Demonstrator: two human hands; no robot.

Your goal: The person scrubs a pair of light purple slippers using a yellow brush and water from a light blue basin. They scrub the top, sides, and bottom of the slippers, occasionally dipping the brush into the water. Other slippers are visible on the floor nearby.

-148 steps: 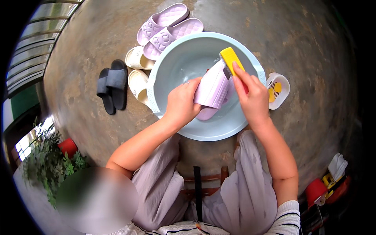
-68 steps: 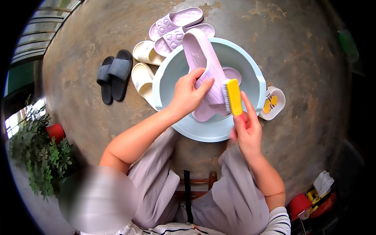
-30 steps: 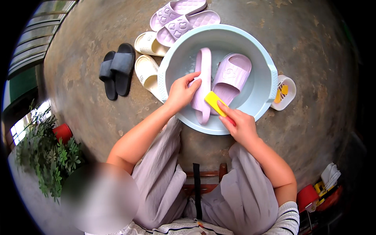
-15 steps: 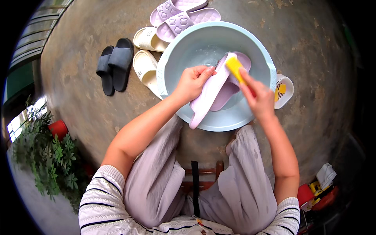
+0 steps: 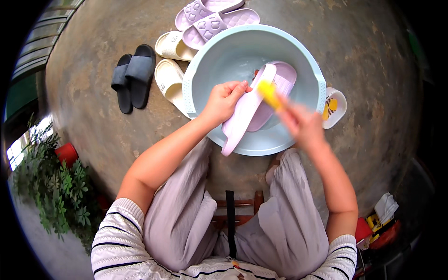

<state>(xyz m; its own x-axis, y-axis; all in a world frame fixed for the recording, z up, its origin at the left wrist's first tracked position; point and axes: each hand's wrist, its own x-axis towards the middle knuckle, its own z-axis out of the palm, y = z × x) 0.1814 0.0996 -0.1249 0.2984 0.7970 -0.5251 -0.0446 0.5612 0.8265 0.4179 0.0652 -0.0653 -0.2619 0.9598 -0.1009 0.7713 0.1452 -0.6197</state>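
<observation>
My left hand (image 5: 227, 101) is closed round the side of a pale purple slipper (image 5: 244, 117), which stands tilted on its edge over a light blue basin (image 5: 199, 67). In my right hand (image 5: 302, 122) is a yellow brush (image 5: 269, 94), blurred by motion, close against the slipper's right side. A second pale purple slipper (image 5: 284, 77) lies in the basin behind the held one. Shallow water (image 5: 245, 65) glints at the basin's bottom. A small reddish-brown thing shows beside my left fingertips, too small to name.
Left of the basin lie cream slippers (image 5: 170, 84) and dark slippers (image 5: 141, 77); purple slippers (image 5: 210, 27) lie beyond it. A white soap dish (image 5: 339, 112) with yellow pieces sits at its right. Plants (image 5: 60, 191) stand at left, and a red container (image 5: 362, 229) at lower right.
The brush has moved slightly left and down along the slipper in my right hand. My left hand keeps its hold on the slipper. The whole view has shifted a little.
</observation>
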